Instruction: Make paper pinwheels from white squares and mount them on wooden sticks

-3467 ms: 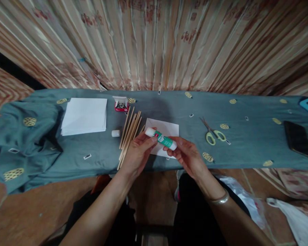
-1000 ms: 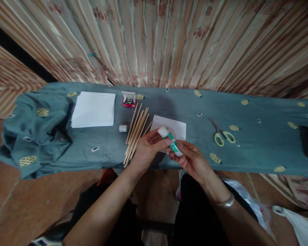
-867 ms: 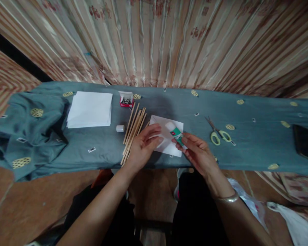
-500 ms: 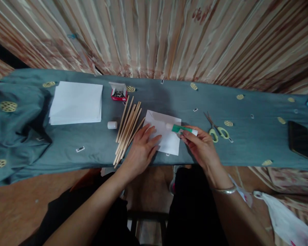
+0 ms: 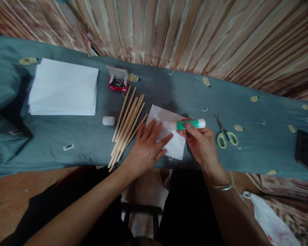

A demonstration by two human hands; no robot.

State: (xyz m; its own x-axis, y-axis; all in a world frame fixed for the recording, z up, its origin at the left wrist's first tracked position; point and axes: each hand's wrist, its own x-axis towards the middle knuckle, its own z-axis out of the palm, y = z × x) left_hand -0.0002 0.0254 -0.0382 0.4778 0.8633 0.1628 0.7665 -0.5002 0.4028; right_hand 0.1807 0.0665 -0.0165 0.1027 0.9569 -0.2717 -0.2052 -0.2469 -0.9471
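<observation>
My left hand [image 5: 148, 145] lies with its fingers spread on a folded piece of white paper [image 5: 175, 145], pressing its left side against the cloth. In my right hand [image 5: 199, 138] is a green and white glue stick [image 5: 191, 124], held sideways between thumb and fingers. Its uncapped white end points left over the paper; I cannot tell whether it touches the surface. The white glue cap [image 5: 108, 121] lies on its side to the left. Several thin wooden sticks [image 5: 127, 126] lie in a loose bundle just left of my left hand.
A stack of white paper [image 5: 64, 89] sits at the left. Behind the sticks stands an open red box [image 5: 118, 82] of small dark metal pieces. Green-handled scissors [image 5: 224, 133] and a black phone [image 5: 306, 149] lie to the right on the blue-green cloth [image 5: 149, 82].
The view has shifted and turned slightly. My right hand still holds the glue stick over the paper, now more level and more fully in sight. My left hand stays on the paper.
</observation>
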